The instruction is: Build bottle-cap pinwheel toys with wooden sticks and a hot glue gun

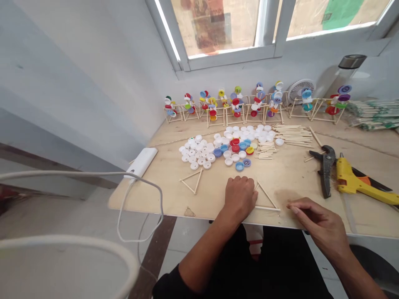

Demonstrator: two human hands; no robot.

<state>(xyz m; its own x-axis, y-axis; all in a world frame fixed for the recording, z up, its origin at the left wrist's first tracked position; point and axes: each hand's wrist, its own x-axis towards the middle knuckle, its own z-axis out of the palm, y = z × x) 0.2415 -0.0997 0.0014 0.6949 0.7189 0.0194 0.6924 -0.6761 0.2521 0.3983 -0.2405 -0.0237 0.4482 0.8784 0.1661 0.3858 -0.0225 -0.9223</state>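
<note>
My left hand (240, 197) is closed, knuckles up, over the left corner of a triangle of thin wooden sticks (268, 208) that lies flat near the table's front edge. Its fingertips are hidden behind the hand. To the right of that triangle, my right hand (321, 222) makes a pinch, thumb against index finger, low over the tabletop. Whatever may be between those fingertips is too small to make out. A second stick triangle (183, 184) rests on the table to the left, apart from both hands.
White bottle caps (199, 151) and coloured caps (236, 148) spread mid-table beside loose sticks (293, 136). Stick-and-cap models (236, 108) line the back. At right lie a black-handled cutter (326, 170) and yellow glue gun (346, 174). A white power strip (141, 162) with cable sits left.
</note>
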